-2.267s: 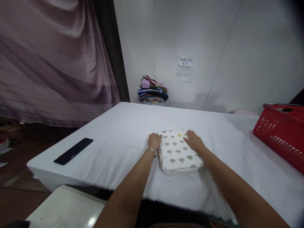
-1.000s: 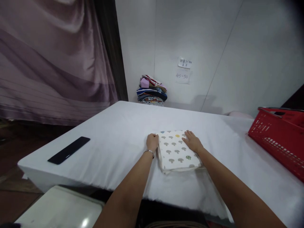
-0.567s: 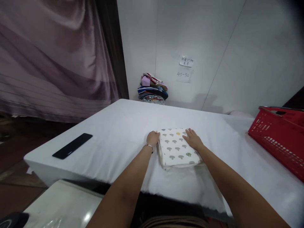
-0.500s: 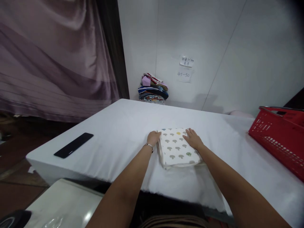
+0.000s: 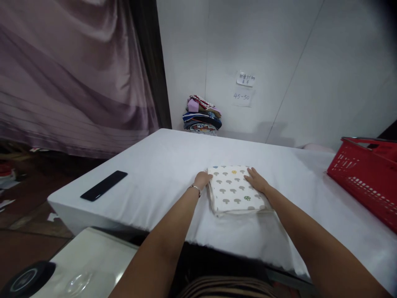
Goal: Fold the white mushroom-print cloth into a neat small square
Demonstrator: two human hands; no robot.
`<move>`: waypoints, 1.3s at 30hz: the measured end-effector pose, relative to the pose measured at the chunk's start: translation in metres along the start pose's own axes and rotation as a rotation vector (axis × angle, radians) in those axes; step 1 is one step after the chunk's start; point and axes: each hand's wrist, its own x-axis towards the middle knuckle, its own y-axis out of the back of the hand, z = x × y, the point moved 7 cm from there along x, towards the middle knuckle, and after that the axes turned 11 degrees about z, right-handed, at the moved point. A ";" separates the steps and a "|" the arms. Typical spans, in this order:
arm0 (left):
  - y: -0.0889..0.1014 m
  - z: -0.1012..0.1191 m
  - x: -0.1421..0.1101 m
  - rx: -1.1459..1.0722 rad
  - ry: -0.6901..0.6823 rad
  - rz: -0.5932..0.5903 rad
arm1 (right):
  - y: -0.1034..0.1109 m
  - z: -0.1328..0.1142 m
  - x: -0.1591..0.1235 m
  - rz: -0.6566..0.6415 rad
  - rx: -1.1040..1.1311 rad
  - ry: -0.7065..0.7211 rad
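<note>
A folded white cloth printed with grey mushrooms, plus a few coloured ones, lies in a thick square on the white-covered table. At its left edge my left hand, with a bracelet on the wrist, pinches the layers, thumb on top; its other fingers are mostly hidden. My right hand rests flat on the cloth's upper right side, fingers stretched out and slightly apart. Along the cloth's near side, layered edges show.
The table's white cover runs to the wall. A black flat slab lies at left, a red basket at right. Folded fabrics are stacked by the wall, near paper notes. A pale surface stands at lower left.
The view has shifted slightly. My right hand has slid a little toward the right edge of the cloth; my left hand stays at the left edge.
</note>
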 end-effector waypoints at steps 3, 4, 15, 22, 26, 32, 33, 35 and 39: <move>0.000 0.002 -0.004 -0.020 0.004 -0.025 | -0.003 0.000 -0.003 0.019 -0.018 0.008; 0.000 0.003 -0.007 -0.027 0.004 -0.036 | -0.004 0.000 -0.003 0.020 -0.025 0.007; 0.007 -0.003 -0.027 0.002 0.034 -0.091 | 0.002 0.012 -0.003 -0.072 0.170 -0.137; 0.005 -0.005 -0.027 0.050 -0.024 -0.091 | -0.006 0.019 -0.010 0.006 0.122 -0.111; 0.004 -0.006 -0.039 0.052 -0.045 -0.116 | -0.007 0.017 -0.010 -0.001 0.098 -0.093; 0.006 -0.012 -0.054 0.079 -0.044 -0.121 | -0.001 0.014 -0.009 -0.046 0.031 -0.096; 0.007 -0.012 -0.054 0.083 -0.044 -0.113 | 0.001 0.012 -0.009 -0.054 0.005 -0.096; 0.009 -0.013 -0.054 0.080 -0.047 -0.102 | 0.007 0.004 -0.008 -0.029 -0.069 -0.073; 0.008 -0.007 -0.048 0.041 -0.049 -0.084 | 0.007 -0.028 -0.016 0.038 -0.189 0.078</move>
